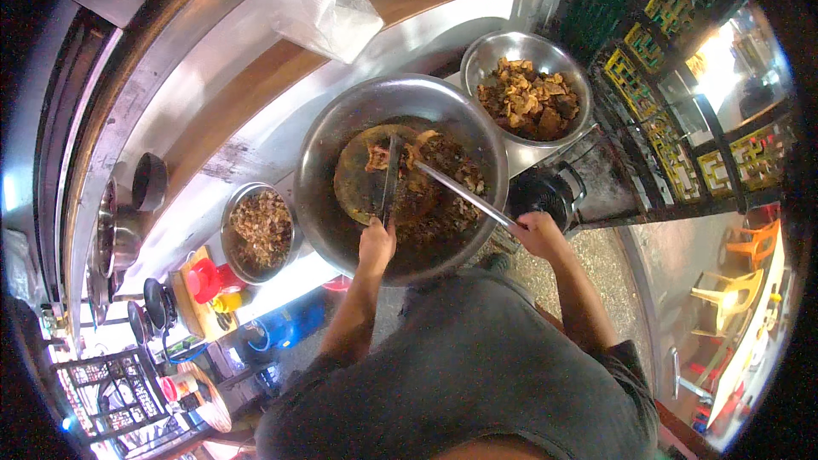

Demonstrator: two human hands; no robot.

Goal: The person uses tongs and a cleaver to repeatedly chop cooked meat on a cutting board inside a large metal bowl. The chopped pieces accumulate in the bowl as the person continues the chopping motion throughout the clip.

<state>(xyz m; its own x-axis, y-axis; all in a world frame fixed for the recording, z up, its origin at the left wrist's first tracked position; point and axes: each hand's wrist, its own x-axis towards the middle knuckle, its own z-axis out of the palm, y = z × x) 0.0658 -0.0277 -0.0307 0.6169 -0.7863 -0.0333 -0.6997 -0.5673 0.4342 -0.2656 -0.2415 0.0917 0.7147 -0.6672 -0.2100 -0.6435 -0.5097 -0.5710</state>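
Observation:
My left hand (377, 246) is closed round the handle of a knife (392, 177) with a long, dark blade. The blade points away from me over a round cutting board (351, 192) inside a wide steel basin (319, 230). In my right hand (537, 234) is a long metal rod (464, 193), gripped at its near end. Its far tip meets browned meat pieces (411, 153) by the blade; the tip's shape cannot be made out. Chopped meat (452, 175) lies in the basin, mostly along the board's right side.
At the back right stands a steel bowl (477, 64) of larger brown pieces (532, 98). A smaller bowl (228, 234) of chopped bits is left of the basin. A dark pot (545, 190) sits to the right, a blue cylinder (290, 324) lower left, and a plastic bag (336, 25) behind.

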